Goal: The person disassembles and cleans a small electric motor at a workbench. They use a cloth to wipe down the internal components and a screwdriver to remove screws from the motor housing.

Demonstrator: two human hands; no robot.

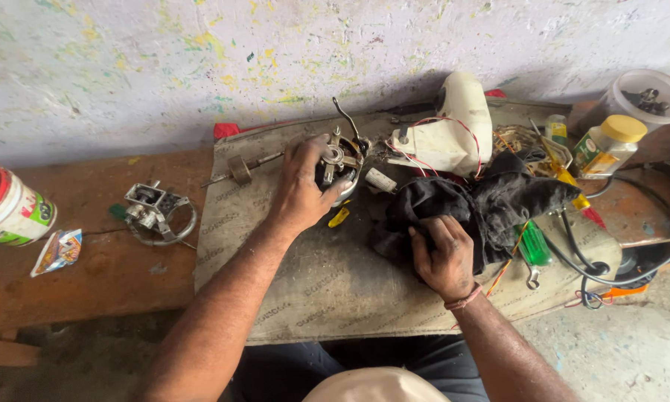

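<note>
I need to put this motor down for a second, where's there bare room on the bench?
Bare mat lies at the near edge, between the left hand and right hand. The wooden bench is open between the small metal part and the mat's left edge. Right of the black cloth, tools, cable and jars crowd together.

A small crumpled foil packet (58, 251) lies at the counter's (112, 275) left, beside a red-lidded white tub (7, 207) with a colourful label. A yellow-capped bottle (609, 145) with a green label stands far right.
</note>
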